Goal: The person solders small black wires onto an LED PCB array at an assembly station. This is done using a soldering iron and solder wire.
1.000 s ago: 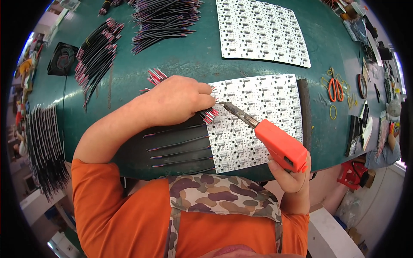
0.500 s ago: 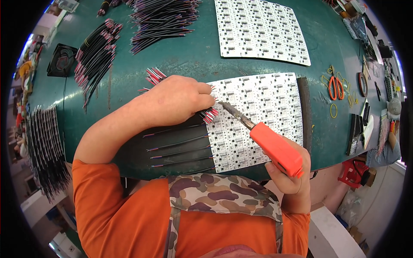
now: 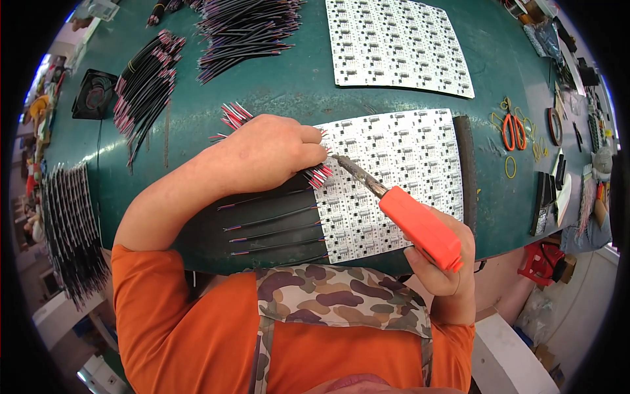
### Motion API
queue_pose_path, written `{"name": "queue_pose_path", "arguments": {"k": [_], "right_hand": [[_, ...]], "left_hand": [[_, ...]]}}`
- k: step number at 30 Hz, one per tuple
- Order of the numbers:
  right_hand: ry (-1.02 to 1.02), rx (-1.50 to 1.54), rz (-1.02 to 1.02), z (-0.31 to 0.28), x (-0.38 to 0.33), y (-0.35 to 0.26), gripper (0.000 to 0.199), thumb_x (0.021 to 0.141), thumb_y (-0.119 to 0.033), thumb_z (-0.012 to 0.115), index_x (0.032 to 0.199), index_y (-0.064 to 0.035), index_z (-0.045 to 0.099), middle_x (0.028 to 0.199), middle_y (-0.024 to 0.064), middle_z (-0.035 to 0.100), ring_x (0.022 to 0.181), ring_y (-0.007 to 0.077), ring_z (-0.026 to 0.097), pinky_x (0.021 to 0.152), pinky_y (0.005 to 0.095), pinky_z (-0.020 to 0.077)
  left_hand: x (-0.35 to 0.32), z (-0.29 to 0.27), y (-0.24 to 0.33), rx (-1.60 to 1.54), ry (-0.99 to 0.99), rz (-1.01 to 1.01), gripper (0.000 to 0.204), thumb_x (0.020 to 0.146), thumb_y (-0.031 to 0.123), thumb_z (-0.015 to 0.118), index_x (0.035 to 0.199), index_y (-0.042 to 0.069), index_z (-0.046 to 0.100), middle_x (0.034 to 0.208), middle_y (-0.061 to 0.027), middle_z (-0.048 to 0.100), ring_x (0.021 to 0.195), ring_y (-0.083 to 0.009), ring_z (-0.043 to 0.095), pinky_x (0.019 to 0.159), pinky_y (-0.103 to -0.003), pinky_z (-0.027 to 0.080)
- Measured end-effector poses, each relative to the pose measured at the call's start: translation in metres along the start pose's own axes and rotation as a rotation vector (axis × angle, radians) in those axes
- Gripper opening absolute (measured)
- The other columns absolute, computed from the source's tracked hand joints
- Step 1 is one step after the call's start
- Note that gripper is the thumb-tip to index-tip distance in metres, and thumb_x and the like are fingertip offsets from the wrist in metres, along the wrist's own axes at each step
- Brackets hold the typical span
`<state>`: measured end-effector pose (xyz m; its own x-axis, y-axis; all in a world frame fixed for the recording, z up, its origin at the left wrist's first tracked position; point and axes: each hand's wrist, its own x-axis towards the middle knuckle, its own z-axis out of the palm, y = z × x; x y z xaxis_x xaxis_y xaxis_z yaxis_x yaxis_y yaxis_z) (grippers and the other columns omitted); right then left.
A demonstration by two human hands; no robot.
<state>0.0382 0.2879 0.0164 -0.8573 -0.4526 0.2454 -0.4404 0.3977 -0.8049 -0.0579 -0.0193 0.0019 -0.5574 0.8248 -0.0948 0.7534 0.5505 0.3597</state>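
The left hand had its fingers curled closed over a bunch of black-sheathed cables, red and white wire ends poking out on both sides; whether the fingertips pinched a single wire, I could not tell. The right hand was wrapped around one soldering iron with a red handle, its tip just beside the left fingertips, over the left edge of the near circuit-board panel; touching or apart, I could not tell. Below the left hand, five single cables lay side by side, ends toward that edge. The panel rested on a dark pad on the green table. Beyond lay a second circuit-board panel; the print on both was too small to read. At upper left were a large cable heap, a banded cable bundle and one square black fan; at far left, a cable stack. To the right lay one pair of orange-handled scissors. A red plastic container stood below the table's right side, its contents unclear.
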Motion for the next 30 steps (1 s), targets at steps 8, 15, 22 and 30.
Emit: {"name": "queue_pose_path", "arguments": {"k": [8, 15, 22, 30], "right_hand": [[0.003, 0.028, -0.001, -0.001, 0.000, -0.001, 0.050, 0.069, -0.004, 0.072, 0.118, 0.0032, 0.061, 0.097, 0.0154, 0.069, 0.070, 0.0295, 0.065, 0.064, 0.0353, 0.0499], [-0.011, 0.098, 0.156, -0.012, -0.016, -0.005, 0.045, 0.073, -0.008, 0.071, 0.115, 0.0061, 0.062, 0.104, 0.0189, 0.069, 0.088, 0.0322, 0.069, 0.079, 0.0359, 0.0534], [0.073, 0.094, 0.120, -0.013, -0.023, -0.004, 0.041, 0.072, -0.007, 0.069, 0.111, 0.0060, 0.064, 0.104, 0.0188, 0.069, 0.088, 0.0329, 0.069, 0.080, 0.0353, 0.0531], [0.330, 0.353, 0.204, -0.003, -0.042, -0.009, 0.036, 0.072, -0.006, 0.066, 0.106, 0.0050, 0.065, 0.092, 0.0135, 0.069, 0.074, 0.0212, 0.065, 0.069, 0.0297, 0.0503]], "left_hand": [[0.000, 0.000, 0.003, 0.002, -0.004, -0.006, 0.028, 0.075, 0.003, 0.062, 0.102, 0.006, 0.065, 0.087, -0.0095, 0.062, 0.082, -0.0312, 0.063, 0.070, -0.042, 0.051], [0.000, -0.001, 0.005, 0.010, -0.013, -0.003, 0.029, 0.075, 0.004, 0.062, 0.103, 0.006, 0.065, 0.088, -0.0098, 0.062, 0.083, -0.0316, 0.063, 0.070, -0.042, 0.051], [-0.002, -0.006, 0.004, -0.017, 0.000, -0.032, 0.031, 0.074, 0.003, 0.064, 0.104, 0.006, 0.065, 0.090, -0.0108, 0.063, 0.084, -0.0326, 0.063, 0.072, -0.042, 0.051], [-0.058, -0.046, -0.019, -0.856, 1.017, -0.227, 0.016, 0.095, 0.015, 0.064, 0.102, 0.000, 0.062, 0.078, 0.0012, 0.059, 0.073, -0.0072, 0.055, 0.067, -0.022, 0.048]]}}
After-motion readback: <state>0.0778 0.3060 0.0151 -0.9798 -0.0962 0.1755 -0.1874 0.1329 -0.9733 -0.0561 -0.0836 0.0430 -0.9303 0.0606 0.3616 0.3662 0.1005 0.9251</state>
